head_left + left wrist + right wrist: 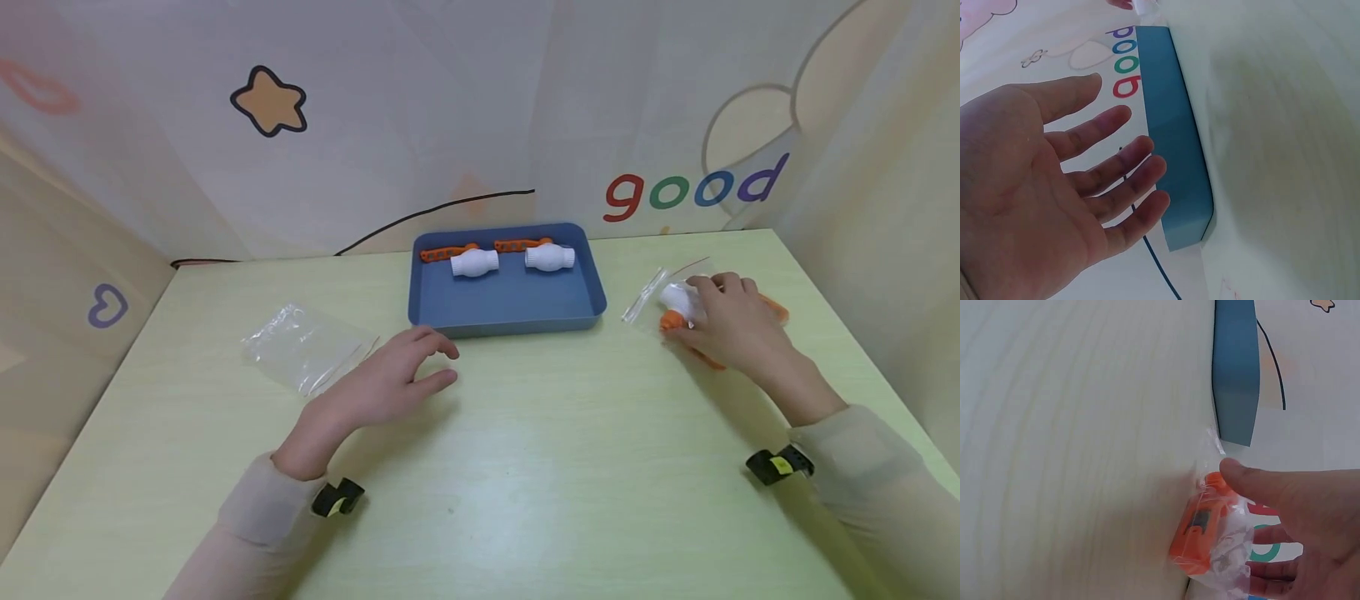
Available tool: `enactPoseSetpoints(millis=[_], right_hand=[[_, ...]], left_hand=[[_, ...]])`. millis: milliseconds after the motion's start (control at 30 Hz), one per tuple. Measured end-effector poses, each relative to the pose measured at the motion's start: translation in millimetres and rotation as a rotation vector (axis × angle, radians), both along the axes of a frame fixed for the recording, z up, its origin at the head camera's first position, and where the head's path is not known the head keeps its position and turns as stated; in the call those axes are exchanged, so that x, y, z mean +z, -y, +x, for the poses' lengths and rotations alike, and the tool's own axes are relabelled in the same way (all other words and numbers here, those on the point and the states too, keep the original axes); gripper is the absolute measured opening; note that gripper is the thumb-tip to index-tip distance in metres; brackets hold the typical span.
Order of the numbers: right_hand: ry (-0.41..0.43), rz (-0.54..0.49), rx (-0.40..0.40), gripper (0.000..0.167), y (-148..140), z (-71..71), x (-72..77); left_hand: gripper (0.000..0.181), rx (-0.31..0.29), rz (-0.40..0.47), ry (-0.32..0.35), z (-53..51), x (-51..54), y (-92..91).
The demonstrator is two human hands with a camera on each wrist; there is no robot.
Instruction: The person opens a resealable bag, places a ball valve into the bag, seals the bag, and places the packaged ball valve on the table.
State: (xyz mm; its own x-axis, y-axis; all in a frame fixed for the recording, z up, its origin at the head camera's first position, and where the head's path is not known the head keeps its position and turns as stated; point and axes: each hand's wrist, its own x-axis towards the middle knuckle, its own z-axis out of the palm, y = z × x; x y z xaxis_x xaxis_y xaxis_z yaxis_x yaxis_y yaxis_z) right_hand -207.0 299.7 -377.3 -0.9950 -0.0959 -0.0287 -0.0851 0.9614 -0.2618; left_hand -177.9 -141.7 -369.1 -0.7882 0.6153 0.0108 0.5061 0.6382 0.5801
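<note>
At the table's right side, my right hand [738, 325] grips a clear zip bag [643, 298] from above. Inside it show a white plastic ball valve [678, 298] and orange handle parts [1197, 532]; the hand hides much of the contents. In the right wrist view, the thumb lies against an orange piece and the fingers are on the far side of the bag. My left hand [382, 375] hovers in front of the blue tray [510, 325], fingers spread and loosely bent, holding nothing. Two white ball valves [475, 264] with orange handles [444, 254] lie in the tray.
A flattened clear zip bag [303, 346] lies on the table left of the tray, partly behind the left hand. A printed curtain [450, 108] stands along the back of the pale table [510, 500] and at both sides.
</note>
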Motion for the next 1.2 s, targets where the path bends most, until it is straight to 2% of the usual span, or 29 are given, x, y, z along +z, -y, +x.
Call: enactPoseSetpoints(millis=[133,267,600,800,1000,1100,1200], right_hand=[[-0.017,-0.006,0.009,0.085,3,4.1,0.8],[-0.058,-0.049,0.035,0.075,8,9.3,4.1],[-0.153,-0.178,0.195,0.041,23,22.5,13.2],[-0.169,-0.198,0.272,0.029,28,29.3,15.1],[-0.142,-0.211,0.317,0.022,30,31.1,14.8],[-0.135,-0.215,0.327,0.020,31,31.3,14.4],[-0.133,-0.216,0.334,0.019,31,31.4,14.2]], left_hand=[[0.029,0.047,0.008,0.011,-0.5,3.4,8.1],[0.031,0.108,-0.004,0.008,-0.7,4.6,17.0],[0.038,0.299,-0.152,0.026,3.2,8.7,34.6],[0.051,0.385,-0.186,0.071,3.3,11.0,43.9],[0.061,0.490,-0.238,0.097,2.7,16.2,51.2],[0.063,0.517,-0.292,0.114,1.9,17.2,54.8],[0.066,0.499,-0.317,0.145,0.5,16.4,58.4]])
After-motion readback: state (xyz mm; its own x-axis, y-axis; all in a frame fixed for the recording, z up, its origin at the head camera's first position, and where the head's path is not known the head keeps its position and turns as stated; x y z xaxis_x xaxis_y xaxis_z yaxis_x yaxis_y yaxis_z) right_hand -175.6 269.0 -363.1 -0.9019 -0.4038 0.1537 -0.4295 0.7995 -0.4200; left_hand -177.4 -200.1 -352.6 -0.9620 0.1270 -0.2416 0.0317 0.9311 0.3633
